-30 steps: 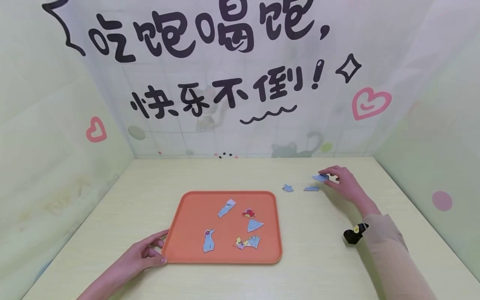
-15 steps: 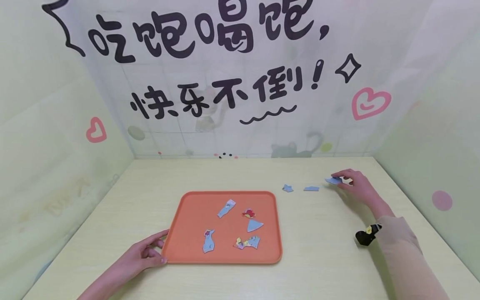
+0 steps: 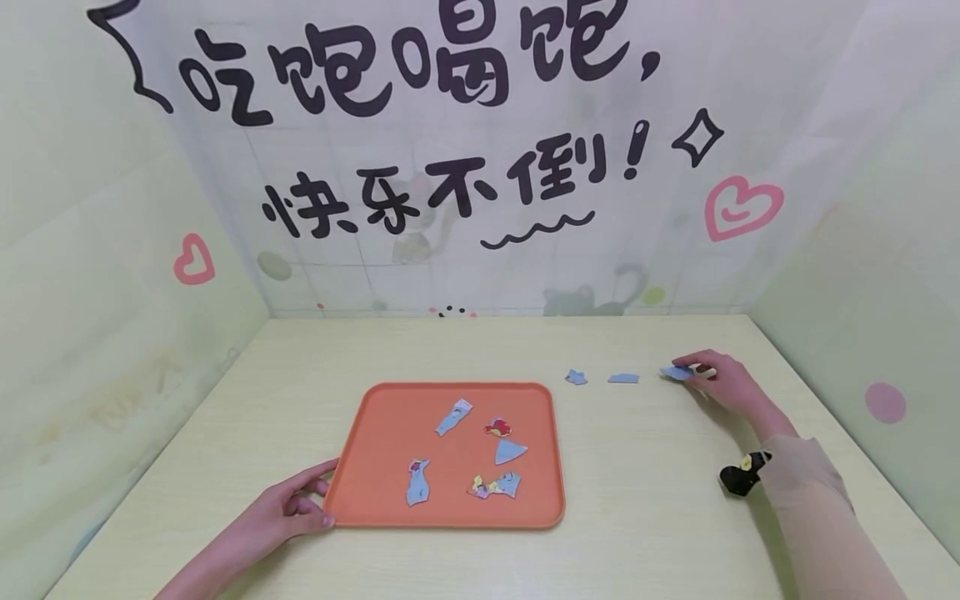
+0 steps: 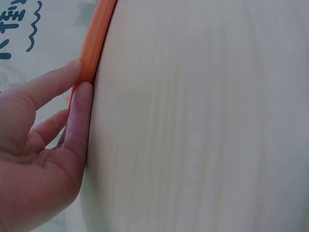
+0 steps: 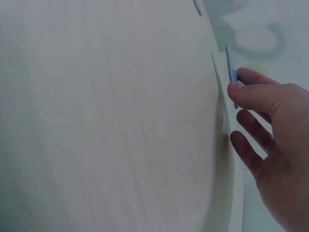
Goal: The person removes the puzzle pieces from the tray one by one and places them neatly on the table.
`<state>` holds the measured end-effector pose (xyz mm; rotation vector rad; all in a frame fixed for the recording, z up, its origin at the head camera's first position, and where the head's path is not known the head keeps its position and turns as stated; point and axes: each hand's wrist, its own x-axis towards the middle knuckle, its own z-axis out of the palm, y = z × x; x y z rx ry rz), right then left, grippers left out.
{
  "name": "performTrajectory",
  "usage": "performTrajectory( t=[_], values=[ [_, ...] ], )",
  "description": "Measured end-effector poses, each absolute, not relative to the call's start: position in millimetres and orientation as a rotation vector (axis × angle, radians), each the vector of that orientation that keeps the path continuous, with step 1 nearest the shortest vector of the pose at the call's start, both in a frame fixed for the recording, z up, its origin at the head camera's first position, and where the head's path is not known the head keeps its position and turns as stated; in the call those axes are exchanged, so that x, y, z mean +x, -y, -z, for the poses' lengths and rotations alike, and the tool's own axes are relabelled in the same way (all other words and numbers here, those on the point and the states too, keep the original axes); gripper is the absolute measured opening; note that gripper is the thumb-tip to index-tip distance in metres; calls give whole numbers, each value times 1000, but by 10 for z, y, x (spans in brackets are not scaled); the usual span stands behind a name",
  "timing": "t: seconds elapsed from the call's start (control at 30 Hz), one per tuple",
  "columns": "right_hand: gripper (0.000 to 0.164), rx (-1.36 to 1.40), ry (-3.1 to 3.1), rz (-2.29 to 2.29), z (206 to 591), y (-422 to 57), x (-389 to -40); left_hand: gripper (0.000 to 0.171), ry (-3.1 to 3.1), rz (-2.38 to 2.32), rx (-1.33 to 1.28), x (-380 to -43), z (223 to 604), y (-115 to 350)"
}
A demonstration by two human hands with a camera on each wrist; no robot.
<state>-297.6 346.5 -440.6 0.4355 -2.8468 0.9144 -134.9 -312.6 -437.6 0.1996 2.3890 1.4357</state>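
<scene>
My right hand (image 3: 723, 382) pinches a light-blue puzzle piece (image 3: 677, 373) between thumb and forefinger. The right wrist view has this thin piece edge-on, tilted and apart from the table, with the other fingers loosely bent. Left of it on the table lie a flat blue piece (image 3: 623, 378) and a small star-like piece (image 3: 576, 377). My left hand (image 3: 273, 518) holds the orange tray (image 3: 375, 417) at its front left corner, thumb and fingers against the rim. On the tray lie several pieces, among them a blue triangular one (image 3: 511, 452) and a red patterned one (image 3: 498, 427).
The tray stands on a pale wooden table (image 3: 637, 533). A printed cloth (image 3: 480, 275) with dark lettering rises at the back, with pale side walls left and right. A black and yellow thing (image 3: 745, 473) hangs at my right cuff.
My right hand has moved to the right and a little nearer with the blue puzzle piece, away from the flat piece. The left hand and tray have stayed put.
</scene>
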Motion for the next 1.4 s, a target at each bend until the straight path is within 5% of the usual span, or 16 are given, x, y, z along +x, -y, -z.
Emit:
performTrajectory(
  t=[1.4],
  values=[
    [34, 504, 2987, -1100, 4367, -3499, -2949, 84, -2420, -1431, 218, -1363, 4400, 3133]
  ],
)
